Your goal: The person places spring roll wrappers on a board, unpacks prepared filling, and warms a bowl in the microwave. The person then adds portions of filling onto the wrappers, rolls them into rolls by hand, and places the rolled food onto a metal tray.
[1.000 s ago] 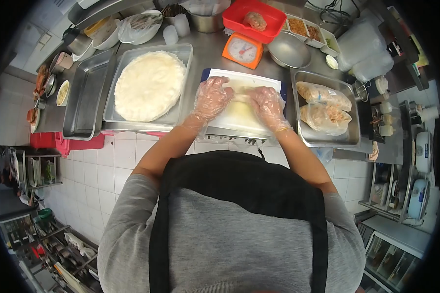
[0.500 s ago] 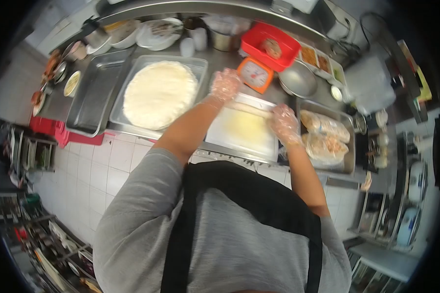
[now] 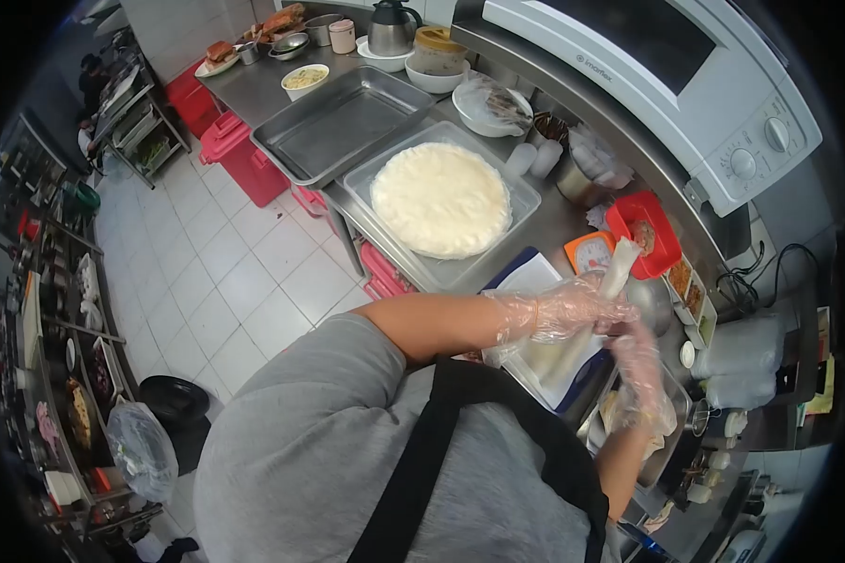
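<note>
A long pale roll (image 3: 620, 266) slants over the white cutting board (image 3: 533, 278), lifted off it at its upper end. My left hand (image 3: 573, 308), in a clear plastic glove, is closed round the middle of the roll. My right hand (image 3: 637, 361), gloved too, is closed with its fingers beside the left hand; what it grips is too hidden to make out. Beyond the roll are the orange scale (image 3: 591, 253) and the red tray (image 3: 650, 235) with a lump of meat. A round stack of pale wrappers (image 3: 441, 199) lies in a clear tray to the left.
An empty metal tray (image 3: 343, 122) lies at the upper left. The metal bowl (image 3: 650, 305) is just past my hands. A metal pan (image 3: 671, 387) with bags is partly under my right forearm. A white oven (image 3: 667, 84) stands above the counter's back edge.
The view has swung left. The roll, lying on the board before, is now raised and tilted in my left hand. My hands, apart half a second ago, have come together.
</note>
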`<action>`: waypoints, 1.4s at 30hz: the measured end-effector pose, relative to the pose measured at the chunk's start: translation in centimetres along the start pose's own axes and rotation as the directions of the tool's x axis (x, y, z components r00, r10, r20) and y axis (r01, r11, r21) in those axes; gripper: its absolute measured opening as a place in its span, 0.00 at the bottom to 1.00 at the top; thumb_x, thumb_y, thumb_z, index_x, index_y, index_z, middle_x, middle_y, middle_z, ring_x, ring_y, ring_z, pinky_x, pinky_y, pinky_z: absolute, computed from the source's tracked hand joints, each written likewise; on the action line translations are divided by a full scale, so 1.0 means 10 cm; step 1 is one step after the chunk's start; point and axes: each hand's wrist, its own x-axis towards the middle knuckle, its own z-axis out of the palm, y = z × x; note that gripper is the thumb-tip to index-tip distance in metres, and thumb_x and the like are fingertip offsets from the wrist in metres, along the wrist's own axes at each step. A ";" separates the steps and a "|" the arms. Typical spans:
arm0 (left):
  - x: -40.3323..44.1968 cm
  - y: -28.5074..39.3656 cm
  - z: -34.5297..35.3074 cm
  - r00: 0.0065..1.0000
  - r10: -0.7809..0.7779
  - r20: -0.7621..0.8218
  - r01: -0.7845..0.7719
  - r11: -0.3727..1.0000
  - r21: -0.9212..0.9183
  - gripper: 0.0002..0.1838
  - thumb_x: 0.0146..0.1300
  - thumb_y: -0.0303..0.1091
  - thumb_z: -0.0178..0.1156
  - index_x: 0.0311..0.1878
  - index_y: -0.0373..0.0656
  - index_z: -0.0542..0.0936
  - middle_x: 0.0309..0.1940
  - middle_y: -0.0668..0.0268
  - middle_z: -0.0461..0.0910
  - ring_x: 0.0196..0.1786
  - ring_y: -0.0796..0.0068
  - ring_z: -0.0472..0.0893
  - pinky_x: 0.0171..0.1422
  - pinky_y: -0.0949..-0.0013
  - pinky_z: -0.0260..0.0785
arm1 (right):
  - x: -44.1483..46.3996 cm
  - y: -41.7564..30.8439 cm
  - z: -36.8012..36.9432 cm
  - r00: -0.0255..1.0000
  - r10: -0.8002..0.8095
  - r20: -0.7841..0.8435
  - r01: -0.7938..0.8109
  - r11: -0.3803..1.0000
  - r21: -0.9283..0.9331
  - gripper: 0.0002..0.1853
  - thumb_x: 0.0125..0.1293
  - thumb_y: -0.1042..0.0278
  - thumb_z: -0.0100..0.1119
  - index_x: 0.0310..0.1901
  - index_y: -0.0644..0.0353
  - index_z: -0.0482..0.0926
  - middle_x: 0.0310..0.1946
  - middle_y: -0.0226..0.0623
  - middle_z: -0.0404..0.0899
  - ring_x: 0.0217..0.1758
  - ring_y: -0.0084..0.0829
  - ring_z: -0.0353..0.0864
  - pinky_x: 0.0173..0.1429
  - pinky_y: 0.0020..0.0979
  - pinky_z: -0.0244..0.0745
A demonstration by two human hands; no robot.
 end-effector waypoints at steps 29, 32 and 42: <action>-0.16 0.32 0.02 0.997 -0.001 0.079 -0.052 0.741 0.670 0.22 0.54 0.43 0.70 0.51 0.44 0.82 0.45 0.62 0.84 0.50 0.70 0.81 0.57 0.65 0.72 | 0.24 -1.30 0.26 0.846 -0.233 0.480 0.507 0.630 -0.588 0.05 0.50 0.83 0.63 0.29 0.63 0.78 0.35 0.38 0.79 0.39 0.33 0.80 0.46 0.33 0.77; -0.18 0.40 0.06 0.999 -0.035 0.010 0.019 0.744 0.668 0.21 0.54 0.42 0.71 0.50 0.43 0.83 0.45 0.64 0.84 0.50 0.71 0.81 0.57 0.67 0.72 | 0.16 -1.32 0.34 0.869 -0.276 0.411 0.485 0.638 -0.598 0.06 0.50 0.82 0.65 0.30 0.64 0.79 0.33 0.38 0.79 0.38 0.35 0.80 0.47 0.33 0.76; -0.21 0.36 0.01 0.996 0.015 0.088 -0.051 0.908 0.417 0.23 0.54 0.41 0.75 0.49 0.39 0.83 0.42 0.64 0.85 0.47 0.75 0.82 0.54 0.68 0.72 | 0.11 -1.21 0.41 0.936 -0.314 0.161 0.338 0.668 -0.663 0.06 0.53 0.79 0.68 0.34 0.62 0.82 0.32 0.39 0.80 0.37 0.35 0.82 0.44 0.32 0.78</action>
